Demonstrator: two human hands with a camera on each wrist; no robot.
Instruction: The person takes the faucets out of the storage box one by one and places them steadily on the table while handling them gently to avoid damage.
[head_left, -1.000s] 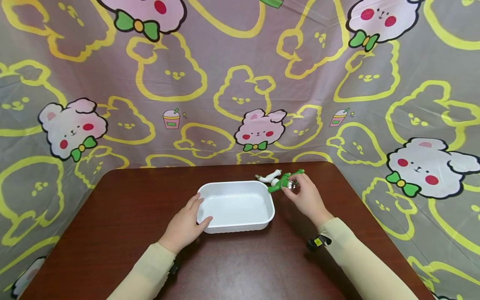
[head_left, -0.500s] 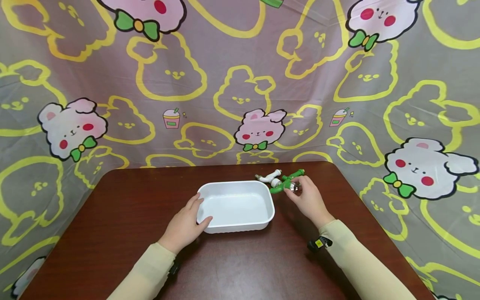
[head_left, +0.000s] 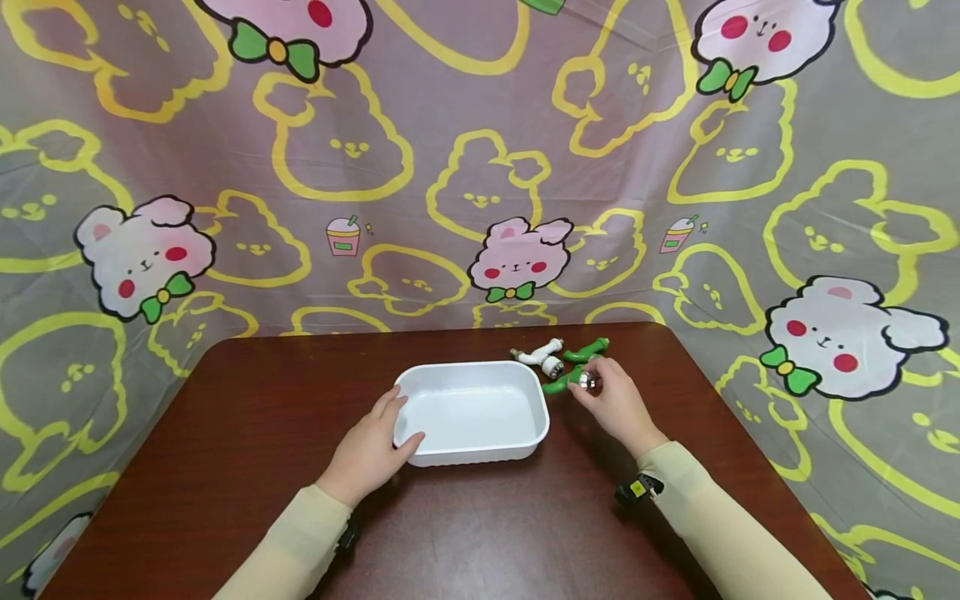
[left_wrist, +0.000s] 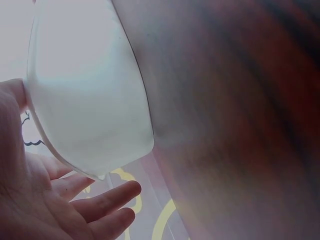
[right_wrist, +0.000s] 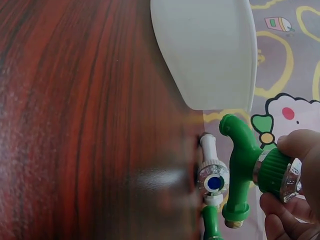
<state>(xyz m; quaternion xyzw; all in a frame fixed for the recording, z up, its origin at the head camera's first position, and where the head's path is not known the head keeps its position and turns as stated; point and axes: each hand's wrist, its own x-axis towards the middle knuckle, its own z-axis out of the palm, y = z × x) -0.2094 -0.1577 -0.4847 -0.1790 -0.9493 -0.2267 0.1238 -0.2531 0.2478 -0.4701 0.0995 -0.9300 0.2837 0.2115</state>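
Observation:
My right hand (head_left: 618, 404) pinches a green tap (right_wrist: 240, 160) by its ribbed, silver-ringed knob, between thumb and fingers. The tap's curved spout points left in the head view, close to the right end of a white plastic basin (head_left: 472, 457). Relaxed, nearly straight fingers of my left hand (head_left: 367, 454) touch the basin's left end, with the thumb by its front corner. Behind the held tap lie a white tap (head_left: 538, 355) with a blue-centred knob and a second green tap (head_left: 588, 351), partly hidden by my right hand.
A dark reddish-brown wooden table (head_left: 247, 467) carries everything. Its far edge meets a grey-pink curtain (head_left: 405, 192) printed with cartoon animals, which also runs along both sides.
The green tap in my right hand has moved slightly toward me, apart from the white tap and the second green tap. My left hand and the basin stay still.

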